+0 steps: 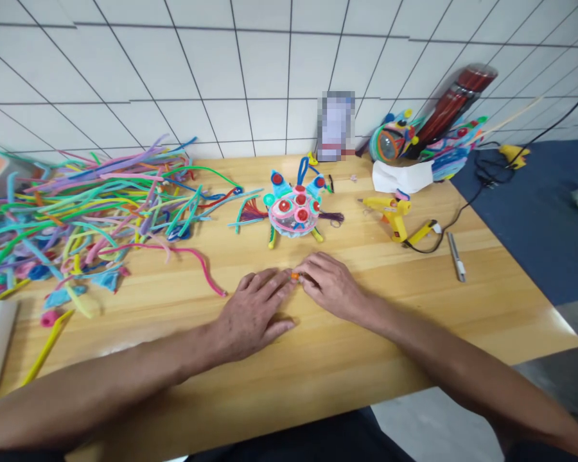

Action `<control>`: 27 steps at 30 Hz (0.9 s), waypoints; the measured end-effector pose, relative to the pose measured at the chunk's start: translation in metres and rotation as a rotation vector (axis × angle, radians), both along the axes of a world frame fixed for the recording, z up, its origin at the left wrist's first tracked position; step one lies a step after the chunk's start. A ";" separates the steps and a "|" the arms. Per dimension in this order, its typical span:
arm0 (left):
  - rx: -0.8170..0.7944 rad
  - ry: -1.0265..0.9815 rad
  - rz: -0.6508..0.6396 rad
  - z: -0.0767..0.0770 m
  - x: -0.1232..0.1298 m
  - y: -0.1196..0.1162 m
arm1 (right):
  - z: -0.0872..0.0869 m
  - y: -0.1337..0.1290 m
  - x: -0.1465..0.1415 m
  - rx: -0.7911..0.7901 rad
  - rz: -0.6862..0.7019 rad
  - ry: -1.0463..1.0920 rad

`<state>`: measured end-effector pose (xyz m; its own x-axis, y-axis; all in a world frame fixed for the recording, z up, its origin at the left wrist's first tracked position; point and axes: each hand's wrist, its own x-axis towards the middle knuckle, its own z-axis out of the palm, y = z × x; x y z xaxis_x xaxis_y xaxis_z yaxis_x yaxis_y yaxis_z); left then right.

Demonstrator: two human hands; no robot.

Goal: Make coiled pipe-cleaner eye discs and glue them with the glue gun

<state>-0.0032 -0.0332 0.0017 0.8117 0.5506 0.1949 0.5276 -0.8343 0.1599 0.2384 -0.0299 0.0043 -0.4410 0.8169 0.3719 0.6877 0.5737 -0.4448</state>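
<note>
My right hand (331, 282) has its fingers pinched together at a small orange piece (295, 276), maybe a coil of pipe cleaner; it is too small to tell. My left hand (253, 314) lies flat on the tabletop with its fingers stretched out, fingertips reaching the same piece from the left. Just beyond both hands stands a handmade fuzzy creature (296, 212) in pink and blue, with red round gems, a blue loop on top, yellow-tipped legs and thread tassels at its sides.
A heap of pipe cleaners (125, 199) covers the left side. At right are a yellow glue gun (390, 212) with its cord, a utility knife (456, 256), white paper (402, 176), a second creature (392, 141) and a red flask (455, 106). A phone (336, 125) leans on the tiled wall.
</note>
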 end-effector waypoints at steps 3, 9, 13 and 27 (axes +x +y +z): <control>-0.011 0.002 0.017 0.001 0.001 -0.001 | 0.006 0.003 0.001 -0.066 0.003 -0.081; -0.072 0.081 0.023 0.016 0.004 -0.002 | 0.006 0.009 0.003 -0.065 0.037 -0.134; -0.096 0.102 0.020 0.026 0.009 -0.001 | 0.000 0.010 0.004 -0.015 0.041 -0.069; -0.004 -0.025 -0.005 0.010 0.008 0.001 | 0.000 0.004 0.005 0.002 0.022 0.022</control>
<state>0.0051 -0.0325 0.0117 0.8092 0.5477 0.2125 0.5195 -0.8360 0.1765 0.2437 -0.0259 0.0039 -0.4505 0.8063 0.3834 0.6650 0.5895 -0.4584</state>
